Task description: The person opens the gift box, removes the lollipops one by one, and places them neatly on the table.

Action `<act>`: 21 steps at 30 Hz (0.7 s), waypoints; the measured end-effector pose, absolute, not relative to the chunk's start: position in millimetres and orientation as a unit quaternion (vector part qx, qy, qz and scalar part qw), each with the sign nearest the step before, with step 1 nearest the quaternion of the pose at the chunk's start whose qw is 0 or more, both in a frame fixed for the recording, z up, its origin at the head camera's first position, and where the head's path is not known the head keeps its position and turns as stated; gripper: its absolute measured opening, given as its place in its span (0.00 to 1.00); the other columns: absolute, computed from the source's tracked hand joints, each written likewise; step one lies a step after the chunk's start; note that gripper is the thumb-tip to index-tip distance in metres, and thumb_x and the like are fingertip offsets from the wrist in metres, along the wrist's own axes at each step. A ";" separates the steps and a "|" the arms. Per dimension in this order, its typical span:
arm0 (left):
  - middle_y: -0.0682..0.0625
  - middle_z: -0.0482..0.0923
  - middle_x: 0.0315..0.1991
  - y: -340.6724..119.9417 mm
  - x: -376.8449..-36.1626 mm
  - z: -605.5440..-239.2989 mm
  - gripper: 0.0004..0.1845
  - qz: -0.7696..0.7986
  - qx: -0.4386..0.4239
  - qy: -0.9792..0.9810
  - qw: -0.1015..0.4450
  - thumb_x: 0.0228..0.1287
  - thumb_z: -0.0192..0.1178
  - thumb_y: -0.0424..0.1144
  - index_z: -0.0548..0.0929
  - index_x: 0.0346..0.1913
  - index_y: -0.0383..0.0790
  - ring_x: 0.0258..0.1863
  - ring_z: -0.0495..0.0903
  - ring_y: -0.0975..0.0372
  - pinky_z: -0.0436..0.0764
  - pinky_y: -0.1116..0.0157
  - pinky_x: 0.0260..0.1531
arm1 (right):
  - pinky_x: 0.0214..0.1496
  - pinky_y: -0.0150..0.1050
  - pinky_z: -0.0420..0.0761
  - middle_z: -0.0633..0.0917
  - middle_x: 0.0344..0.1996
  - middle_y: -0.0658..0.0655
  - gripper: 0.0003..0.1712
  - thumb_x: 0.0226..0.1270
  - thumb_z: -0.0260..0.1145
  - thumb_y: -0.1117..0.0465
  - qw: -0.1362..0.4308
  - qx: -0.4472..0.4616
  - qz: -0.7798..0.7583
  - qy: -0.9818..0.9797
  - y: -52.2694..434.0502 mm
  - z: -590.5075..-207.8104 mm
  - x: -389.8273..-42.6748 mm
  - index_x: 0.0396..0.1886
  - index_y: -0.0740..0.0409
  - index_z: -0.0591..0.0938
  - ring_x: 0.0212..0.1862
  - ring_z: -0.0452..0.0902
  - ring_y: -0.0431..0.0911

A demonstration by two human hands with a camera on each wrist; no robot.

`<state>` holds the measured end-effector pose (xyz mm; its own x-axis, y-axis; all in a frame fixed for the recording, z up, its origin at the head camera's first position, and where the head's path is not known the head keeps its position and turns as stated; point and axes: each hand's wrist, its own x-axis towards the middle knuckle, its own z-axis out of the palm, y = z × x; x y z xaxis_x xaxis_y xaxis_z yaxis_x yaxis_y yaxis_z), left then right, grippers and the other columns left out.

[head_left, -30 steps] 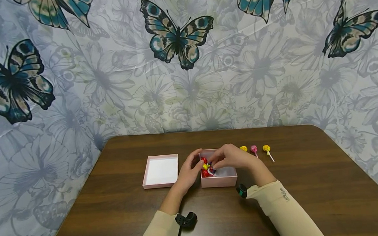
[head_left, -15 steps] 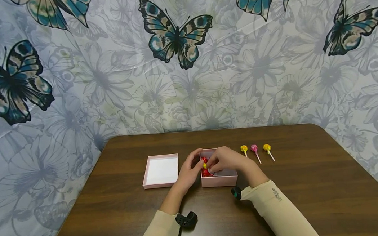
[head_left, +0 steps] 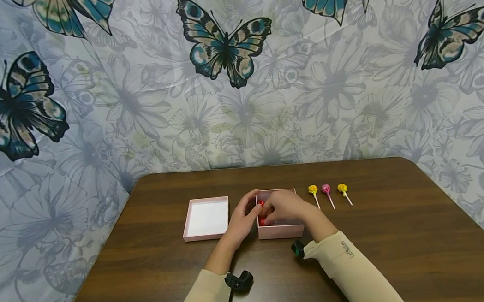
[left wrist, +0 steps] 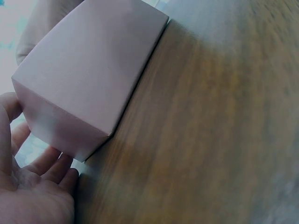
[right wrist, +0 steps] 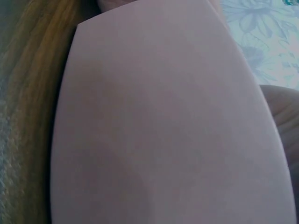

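Note:
A pink box stands uncovered on the table, with red wrapped candies showing at its left end. My left hand holds that end, its thumb at the rim. In the left wrist view, fingers touch the outside of the box's end wall. My right hand reaches inside, fingers curled down over the candies. Its fingertips are hidden, so I cannot tell whether they pinch one. The box's pink wall fills most of the right wrist view.
Left of the box lies its pink-edged lid, white inside up. To the right, a yellow lollipop, a pink lollipop and another yellow lollipop form a row on the brown table. A butterfly-print cloth hangs behind.
My right hand has shifted left and deeper into the box, covering most of the candies seen before. The leftmost yellow lollipop has come into full view. My left hand stays at the box.

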<state>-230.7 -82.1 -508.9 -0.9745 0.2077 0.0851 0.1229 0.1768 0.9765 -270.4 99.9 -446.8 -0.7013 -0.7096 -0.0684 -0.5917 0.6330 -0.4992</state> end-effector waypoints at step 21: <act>0.40 0.66 0.73 -80.6 -211.7 -473.7 0.26 0.642 0.104 0.758 0.050 0.75 0.54 0.38 0.67 0.73 0.47 0.74 0.65 0.46 0.66 0.45 0.72 | 0.35 0.29 0.78 0.87 0.24 0.36 0.03 0.55 0.77 0.55 0.113 -0.384 -0.195 0.895 101.1 -444.7 -267.1 0.31 0.43 0.91 0.28 0.77 0.28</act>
